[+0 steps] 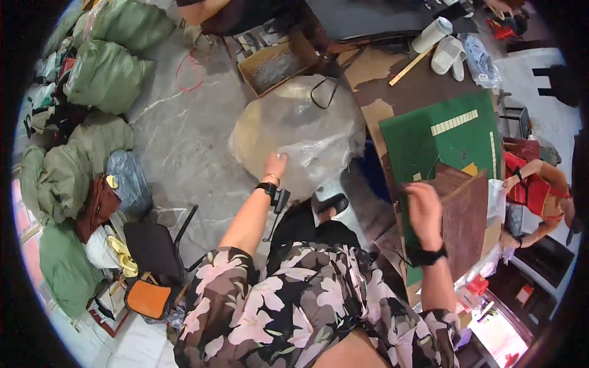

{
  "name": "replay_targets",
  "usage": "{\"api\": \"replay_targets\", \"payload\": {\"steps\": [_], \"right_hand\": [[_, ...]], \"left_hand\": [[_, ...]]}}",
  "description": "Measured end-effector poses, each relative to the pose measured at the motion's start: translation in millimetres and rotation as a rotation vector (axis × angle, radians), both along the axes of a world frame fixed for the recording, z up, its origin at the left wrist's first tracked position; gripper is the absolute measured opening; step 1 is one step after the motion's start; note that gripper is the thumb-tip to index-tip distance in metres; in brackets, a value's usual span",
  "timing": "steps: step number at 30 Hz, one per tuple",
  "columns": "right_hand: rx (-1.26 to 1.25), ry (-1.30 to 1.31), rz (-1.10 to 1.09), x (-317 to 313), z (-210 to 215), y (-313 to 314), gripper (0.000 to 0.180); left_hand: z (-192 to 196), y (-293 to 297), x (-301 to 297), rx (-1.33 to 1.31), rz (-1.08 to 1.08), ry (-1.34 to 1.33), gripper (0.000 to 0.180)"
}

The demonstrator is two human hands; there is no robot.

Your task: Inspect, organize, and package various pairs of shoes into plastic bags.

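Grey floor spans upper left to centre; full green sacks line the left side. Black chair at lower left, orange seat just below it.

Clear plastic bag: upper centre of frame, large and puffed, just below an open cardboard box.

Left hand: at the bag's lower left part, fingers curled in and closed on the plastic.

Right hand: right of centre, over the near part of the table, beside a brown board. Fingers loosely bent and parted, nothing seen in them; contact with the surface below cannot be judged.

Green mat on the table carries a row of small cream pieces. Wooden stick and white cylinder at upper right. Co-worker in red at right edge.
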State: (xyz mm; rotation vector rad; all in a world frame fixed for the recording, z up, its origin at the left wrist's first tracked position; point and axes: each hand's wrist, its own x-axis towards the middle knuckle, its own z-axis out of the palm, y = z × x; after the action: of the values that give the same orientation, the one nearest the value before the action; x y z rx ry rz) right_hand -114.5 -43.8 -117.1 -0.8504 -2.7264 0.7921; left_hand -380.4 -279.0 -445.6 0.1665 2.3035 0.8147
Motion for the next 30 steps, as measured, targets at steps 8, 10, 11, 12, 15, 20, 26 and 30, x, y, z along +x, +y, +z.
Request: {"api": "replay_targets", "payload": {"steps": [8, 10, 11, 12, 15, 20, 26, 30], "right_hand": [[-0.249, -0.197, 0.337, -88.1, -149.6, -58.2, 0.039], [-0.236, -0.185, 0.384, -110.9, -171.4, -71.5, 0.052], [-0.241, -0.185, 0.403, -123.4, -177.0, -81.2, 0.052], [-0.201, -0.182, 0.424, -134.0, -182.0, -89.8, 0.052], [-0.134, -0.141, 0.578, -152.4, -199.9, -107.7, 0.046], [-0.572, -0.540, 0.763, -168.3, -176.5, -118.4, 0.027], [-0.940, -0.403, 0.615, -127.9, -166.9, -102.0, 0.033], [-1.537, -0.460, 0.216, -113.8, -200.7, -72.4, 0.044]], "left_hand": [[87.1, -66.7, -15.8, 0.551, 0.753, -0.552, 0.039], [132.5, -59.4, -21.2, 0.721, 0.896, -0.685, 0.042], [152.5, -55.3, -21.9, 0.723, 0.914, -0.675, 0.042], [168.6, -49.1, -20.4, 0.810, 0.920, -0.679, 0.041], [184.6, -42.2, -16.2, 0.933, 0.966, -0.667, 0.040], [173.3, -37.8, -30.0, 1.091, 1.064, -0.764, 0.042], [166.9, -21.3, -44.2, 1.140, 1.046, -0.777, 0.042], [156.5, -8.6, -45.7, 1.107, 1.054, -0.731, 0.041]]}}
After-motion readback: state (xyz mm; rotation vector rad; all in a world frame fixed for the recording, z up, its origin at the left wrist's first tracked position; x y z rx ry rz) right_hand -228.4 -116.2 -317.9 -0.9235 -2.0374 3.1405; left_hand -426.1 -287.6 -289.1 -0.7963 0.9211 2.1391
